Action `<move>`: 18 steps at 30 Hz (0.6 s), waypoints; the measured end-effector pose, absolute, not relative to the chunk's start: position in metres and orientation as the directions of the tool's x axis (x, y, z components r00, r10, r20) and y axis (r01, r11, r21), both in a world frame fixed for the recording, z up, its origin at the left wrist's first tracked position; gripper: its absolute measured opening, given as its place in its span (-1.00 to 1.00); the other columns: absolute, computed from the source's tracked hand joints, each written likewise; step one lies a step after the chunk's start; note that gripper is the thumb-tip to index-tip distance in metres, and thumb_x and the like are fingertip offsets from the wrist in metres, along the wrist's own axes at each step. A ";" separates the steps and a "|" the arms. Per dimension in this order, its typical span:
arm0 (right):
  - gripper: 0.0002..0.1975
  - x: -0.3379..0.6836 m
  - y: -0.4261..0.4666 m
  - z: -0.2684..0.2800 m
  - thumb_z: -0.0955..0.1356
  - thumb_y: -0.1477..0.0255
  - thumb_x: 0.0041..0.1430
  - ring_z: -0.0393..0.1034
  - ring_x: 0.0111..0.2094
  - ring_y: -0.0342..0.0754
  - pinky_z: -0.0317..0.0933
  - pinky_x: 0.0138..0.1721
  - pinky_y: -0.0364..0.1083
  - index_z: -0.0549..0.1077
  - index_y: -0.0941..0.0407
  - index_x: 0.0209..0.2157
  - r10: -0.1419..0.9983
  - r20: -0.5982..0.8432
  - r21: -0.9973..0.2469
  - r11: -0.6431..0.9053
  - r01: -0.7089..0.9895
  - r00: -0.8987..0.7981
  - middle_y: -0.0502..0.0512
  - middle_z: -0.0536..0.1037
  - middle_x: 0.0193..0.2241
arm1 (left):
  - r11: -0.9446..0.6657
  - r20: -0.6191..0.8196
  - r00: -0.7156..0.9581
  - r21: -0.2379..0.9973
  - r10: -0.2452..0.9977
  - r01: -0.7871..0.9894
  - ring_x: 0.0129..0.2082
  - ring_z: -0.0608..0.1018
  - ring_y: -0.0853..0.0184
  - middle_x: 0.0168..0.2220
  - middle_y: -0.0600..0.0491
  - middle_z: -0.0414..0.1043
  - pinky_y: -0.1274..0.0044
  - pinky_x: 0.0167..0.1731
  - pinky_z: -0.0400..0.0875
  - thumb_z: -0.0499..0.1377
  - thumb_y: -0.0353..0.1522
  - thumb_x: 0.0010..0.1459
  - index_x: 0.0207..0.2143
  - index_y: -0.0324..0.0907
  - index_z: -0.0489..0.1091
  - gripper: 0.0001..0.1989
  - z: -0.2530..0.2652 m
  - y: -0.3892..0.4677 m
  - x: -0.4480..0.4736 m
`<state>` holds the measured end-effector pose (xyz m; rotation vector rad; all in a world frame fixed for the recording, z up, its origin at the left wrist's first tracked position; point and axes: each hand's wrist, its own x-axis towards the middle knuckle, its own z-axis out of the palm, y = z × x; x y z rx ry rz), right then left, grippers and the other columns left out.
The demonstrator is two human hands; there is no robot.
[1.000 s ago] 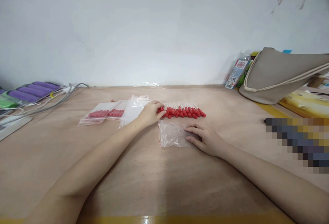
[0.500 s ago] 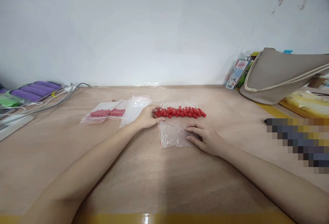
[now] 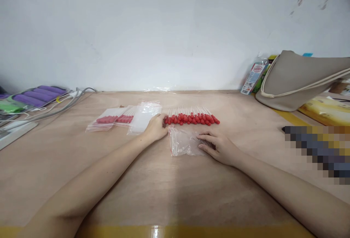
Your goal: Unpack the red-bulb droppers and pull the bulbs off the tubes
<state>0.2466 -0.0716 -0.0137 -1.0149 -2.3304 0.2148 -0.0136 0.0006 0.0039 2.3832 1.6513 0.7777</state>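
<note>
Red-tipped sticks (image 3: 191, 119), one row: laid side by side at mid-table, red heads to the near side, pale shafts to the far side; likely light, the shafts thin and stiff, probably easy to snap if bent. Heads look rounded and perhaps apt to roll; best held several at once, around the shafts just beyond the heads. Clear bag (image 3: 182, 143), one: flat on the table (image 3: 131, 190), on the near side of the row, a red line along its left edge; presumably soft, nearly weightless and slippery — best taken by that left edge, one layer at a time. Left hand (image 3: 157, 127): at the row's left end, fingers against the endmost heads; whether they pinch any cannot be told. Right hand (image 3: 220, 147): thumb and fingers apart, tips resting on the bag's right end. Left of the row: a whitish flat bag (image 3: 143, 116), then bagged red-tipped sticks (image 3: 105, 120), farther left.
</note>
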 end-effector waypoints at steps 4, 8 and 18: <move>-0.70 0.246 -0.072 -0.013 0.25 0.34 0.16 0.34 -0.13 0.00 0.29 -0.15 0.01 0.40 0.14 -0.09 0.721 0.442 -0.361 0.688 0.629 -0.535 0.20 0.41 -0.13 | -0.438 0.448 0.244 0.404 0.860 0.803 -0.24 0.45 0.24 -0.20 -0.07 0.35 0.44 -0.23 0.37 0.17 -0.29 0.00 -0.14 -0.24 0.35 -0.65 0.007 -0.005 -0.015; -0.70 0.246 -0.072 -0.012 0.24 0.33 0.17 0.35 -0.15 0.00 0.29 -0.16 0.00 0.40 0.12 -0.09 0.710 0.449 -0.355 0.699 0.621 -0.543 0.20 0.41 -0.13 | -0.618 0.644 0.266 0.411 0.717 0.670 -0.15 0.41 0.30 -0.24 -0.01 0.39 0.44 -0.11 0.32 -0.01 -0.35 0.19 -0.24 -0.19 0.39 -0.79 0.019 -0.030 -0.015; -0.63 0.245 -0.072 -0.011 0.27 0.24 0.14 0.30 -0.11 0.01 0.23 -0.09 0.03 0.38 0.13 -0.07 0.686 0.435 -0.329 0.724 0.606 -0.583 0.21 0.41 -0.13 | -0.604 0.300 0.530 0.495 0.793 0.624 0.16 0.17 0.15 0.18 -0.08 0.01 0.29 0.09 0.17 0.14 -0.21 0.07 0.11 -0.08 0.13 -0.46 0.010 -0.084 -0.018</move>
